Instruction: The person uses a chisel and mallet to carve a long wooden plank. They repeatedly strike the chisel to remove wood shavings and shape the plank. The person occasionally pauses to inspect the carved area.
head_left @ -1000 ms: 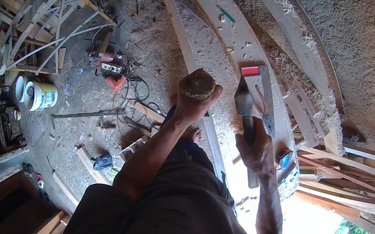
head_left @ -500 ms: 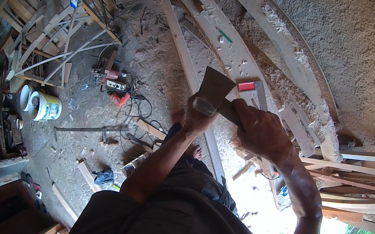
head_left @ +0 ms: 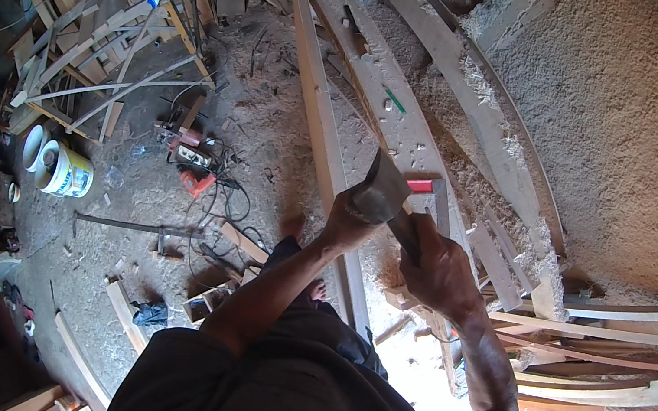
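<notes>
In front of my body I hold up a hatchet with a broad, dark metal head (head_left: 387,191) and a short handle. My right hand (head_left: 441,276) is wrapped round the handle on the right side. My left hand (head_left: 345,228) is closed at the lower left of the head, touching it; its fingers are partly hidden behind the metal. Below both hands runs a long wooden beam (head_left: 326,132), passing beside my bare feet (head_left: 318,290). No other thing can be made out in either hand.
A wide plank with wood chips (head_left: 381,83), a red item (head_left: 420,185) and a green stick (head_left: 395,99) lie beyond. Left are a power tool (head_left: 195,184) with tangled cords, a white bucket (head_left: 72,171) and a wood-scrap pile (head_left: 104,34). Curved timbers (head_left: 596,389) are stacked right.
The hatchet head has turned, its blade corner now pointing more upward, and both hands have shifted with it. The whole view has swung slightly, moving the surroundings in the picture.
</notes>
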A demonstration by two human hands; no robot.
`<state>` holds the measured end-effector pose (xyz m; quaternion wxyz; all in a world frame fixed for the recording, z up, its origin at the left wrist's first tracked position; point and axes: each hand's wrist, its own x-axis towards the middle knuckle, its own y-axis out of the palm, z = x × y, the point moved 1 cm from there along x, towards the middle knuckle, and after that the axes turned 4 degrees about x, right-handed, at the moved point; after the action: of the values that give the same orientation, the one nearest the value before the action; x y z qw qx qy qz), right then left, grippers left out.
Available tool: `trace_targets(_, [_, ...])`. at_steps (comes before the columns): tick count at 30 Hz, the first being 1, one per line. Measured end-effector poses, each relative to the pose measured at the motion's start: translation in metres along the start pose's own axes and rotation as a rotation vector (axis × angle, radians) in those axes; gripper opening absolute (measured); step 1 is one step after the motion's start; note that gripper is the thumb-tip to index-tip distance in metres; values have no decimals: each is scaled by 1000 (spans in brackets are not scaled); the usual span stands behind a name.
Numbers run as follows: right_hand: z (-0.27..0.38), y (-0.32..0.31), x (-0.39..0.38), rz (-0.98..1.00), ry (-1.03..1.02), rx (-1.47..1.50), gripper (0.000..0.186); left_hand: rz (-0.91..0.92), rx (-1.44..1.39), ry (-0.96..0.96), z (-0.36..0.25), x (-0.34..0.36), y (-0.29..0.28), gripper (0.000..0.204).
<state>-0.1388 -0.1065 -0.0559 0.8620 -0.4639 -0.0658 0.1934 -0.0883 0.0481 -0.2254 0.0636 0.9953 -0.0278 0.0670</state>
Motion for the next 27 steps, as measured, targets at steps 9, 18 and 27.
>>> trace_targets(9, [95,-102,7,-979,-364,356,15,162,-118,-234,12,3,-21,26])
trace_targets(18, [-10,16,-17,-170,198,50,37,43,86,-22,13,38,-19,13])
trace_targets(27, [-40,68,-75,-332,653,612,29,467,418,762,28,-119,5,16])
